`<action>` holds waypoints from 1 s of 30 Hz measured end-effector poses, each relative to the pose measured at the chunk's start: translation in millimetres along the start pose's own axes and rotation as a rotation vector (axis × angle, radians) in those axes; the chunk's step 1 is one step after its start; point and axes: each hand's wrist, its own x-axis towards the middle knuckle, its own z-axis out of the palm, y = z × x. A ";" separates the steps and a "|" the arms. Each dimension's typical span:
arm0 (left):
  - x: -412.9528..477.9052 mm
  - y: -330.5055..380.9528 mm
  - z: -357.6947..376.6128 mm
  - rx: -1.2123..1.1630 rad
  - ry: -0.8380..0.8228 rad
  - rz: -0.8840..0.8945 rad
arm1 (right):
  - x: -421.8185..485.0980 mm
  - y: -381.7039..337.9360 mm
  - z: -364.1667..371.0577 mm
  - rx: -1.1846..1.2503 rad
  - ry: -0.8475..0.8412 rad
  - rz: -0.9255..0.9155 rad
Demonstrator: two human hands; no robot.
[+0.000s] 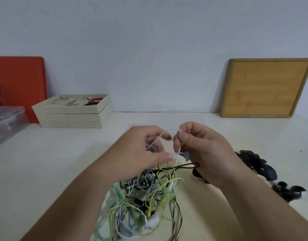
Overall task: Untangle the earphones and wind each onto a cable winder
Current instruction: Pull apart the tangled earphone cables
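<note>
Here both hands are raised just above the knot of earphones (146, 193), which lies in a heap on the white table (54, 162) close to the person. The left hand (141, 153) has its fingers curled, thumb and fingertip pinching a white cord (155, 142). The right hand (200, 150) pinches the same cord a little further along, so a short loop arches between them. Probably they hold it up like this to see where it crosses the others. From the pinch the cord drops straight into the green, black and pale strands below (which strand is which pair, I cannot tell). Dark pieces, likely the winders (259, 164), lie on the table just right of the right wrist, untouched. Nothing looks wound yet, so the job seems to be at an early stage. Against the wall stand stacked cream trays (71, 115), a red board (21, 84) and a wooden board (266, 87).
</note>
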 end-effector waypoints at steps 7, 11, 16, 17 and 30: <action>-7.7 -36.1 -17.5 0.141 0.267 -0.034 | -2.0 -16.3 -23.9 0.454 0.016 -0.020; -9.2 -55.8 -31.2 0.359 0.532 -0.121 | -5.7 -21.6 -20.4 0.263 0.120 -0.057; -10.2 -51.4 -33.1 0.096 0.677 -0.159 | -11.1 -29.5 -13.1 0.238 0.239 -0.021; -10.7 -45.2 -34.0 -0.132 0.684 -0.160 | -11.0 -29.5 -14.8 0.118 0.306 0.000; -14.9 -11.1 8.9 0.156 0.400 0.263 | -23.6 0.6 33.8 -1.026 0.057 -0.378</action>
